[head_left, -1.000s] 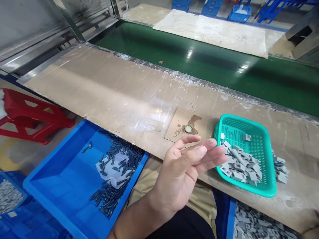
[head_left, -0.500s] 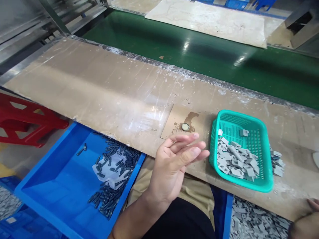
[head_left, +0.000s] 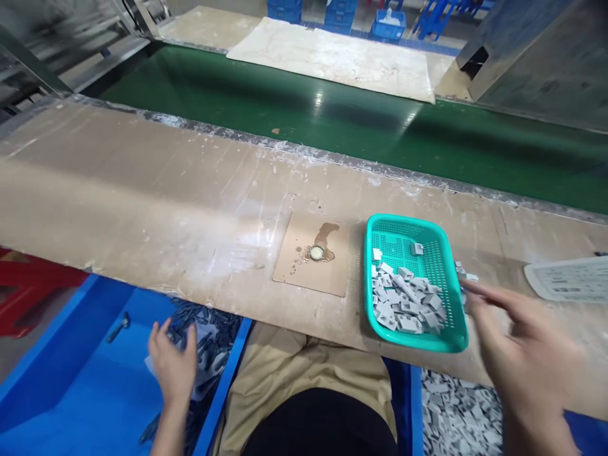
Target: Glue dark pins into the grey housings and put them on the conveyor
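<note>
Dark pieces (head_left: 227, 329): slim, near-black, heaped loosely in the blue bin (head_left: 223, 387), lower left of the frame; individual outlines seem blurred.
Pale grey pieces (head_left: 469, 277): small, blocky, lying on the tabletop (head_left: 190, 209) just beside the green basket (head_left: 453, 344), right of the frame's centre, partly hidden.

A green belt (head_left: 266, 104) ran beyond the counter (head_left: 142, 202), a pale sheet (head_left: 327, 60) lying along its far side. Farther back stood blue crates (head_left: 341, 15) and a blue stool (head_left: 437, 12); at left, a red stool (head_left: 35, 291).
</note>
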Action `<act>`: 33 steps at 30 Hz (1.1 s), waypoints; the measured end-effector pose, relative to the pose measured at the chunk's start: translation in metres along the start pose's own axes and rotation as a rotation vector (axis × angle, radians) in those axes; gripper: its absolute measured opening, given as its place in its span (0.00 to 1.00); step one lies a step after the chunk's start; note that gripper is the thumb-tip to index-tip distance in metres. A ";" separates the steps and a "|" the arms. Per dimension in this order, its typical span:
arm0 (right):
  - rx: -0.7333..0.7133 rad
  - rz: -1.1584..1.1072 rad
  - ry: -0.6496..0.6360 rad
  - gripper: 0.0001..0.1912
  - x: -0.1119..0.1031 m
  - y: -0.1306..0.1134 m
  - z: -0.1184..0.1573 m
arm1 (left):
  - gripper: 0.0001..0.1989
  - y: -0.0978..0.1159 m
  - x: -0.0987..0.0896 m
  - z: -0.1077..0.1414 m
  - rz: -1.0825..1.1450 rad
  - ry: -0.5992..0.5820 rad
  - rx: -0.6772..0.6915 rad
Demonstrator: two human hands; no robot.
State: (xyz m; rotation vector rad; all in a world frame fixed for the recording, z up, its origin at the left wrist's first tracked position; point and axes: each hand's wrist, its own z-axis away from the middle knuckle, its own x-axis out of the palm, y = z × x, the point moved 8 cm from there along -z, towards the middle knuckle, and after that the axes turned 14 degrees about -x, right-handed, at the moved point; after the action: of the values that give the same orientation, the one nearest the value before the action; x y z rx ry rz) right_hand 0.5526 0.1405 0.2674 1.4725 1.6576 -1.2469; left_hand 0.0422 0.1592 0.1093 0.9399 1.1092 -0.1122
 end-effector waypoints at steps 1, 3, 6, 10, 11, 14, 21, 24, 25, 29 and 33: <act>-0.038 -0.034 -0.039 0.22 0.011 -0.011 -0.013 | 0.31 -0.019 0.014 -0.002 -0.150 -0.064 0.038; -0.153 -0.071 -0.181 0.23 0.039 -0.029 -0.034 | 0.31 -0.056 0.038 0.002 -0.327 -0.213 0.061; -0.273 -0.044 -0.384 0.23 0.077 -0.040 -0.049 | 0.29 -0.090 0.050 0.019 -0.373 -0.351 0.118; -0.300 -0.073 -0.427 0.20 0.088 -0.040 -0.052 | 0.26 -0.101 0.042 0.034 -0.359 -0.427 0.179; -0.292 -0.091 -0.425 0.19 0.087 -0.038 -0.052 | 0.24 -0.100 0.039 0.034 -0.368 -0.411 0.191; -0.235 -0.135 -0.423 0.19 0.081 -0.032 -0.052 | 0.21 -0.092 0.031 0.028 -0.397 -0.326 0.165; -0.200 -0.305 -0.277 0.20 0.052 -0.056 -0.076 | 0.12 -0.102 0.019 -0.006 -0.142 -0.418 -0.262; -0.321 -0.532 -0.345 0.16 0.065 -0.098 -0.089 | 0.10 -0.098 0.003 -0.014 -0.091 -0.428 -0.335; -0.360 -0.590 -0.375 0.14 0.072 -0.111 -0.092 | 0.10 -0.097 -0.002 -0.015 -0.024 -0.434 -0.394; -0.465 -0.612 -0.373 0.10 0.099 -0.139 -0.098 | 0.06 -0.088 -0.012 0.006 0.629 -0.451 -0.812; -0.522 -0.554 -0.297 0.10 0.107 -0.139 -0.097 | 0.11 -0.062 -0.004 0.051 1.083 -0.490 -1.120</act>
State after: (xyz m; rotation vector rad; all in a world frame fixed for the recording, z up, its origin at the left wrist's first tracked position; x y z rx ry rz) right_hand 0.4098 0.2800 0.2461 0.5057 2.0400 -1.1041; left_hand 0.0449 0.0835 0.0823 0.3247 0.0042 1.0170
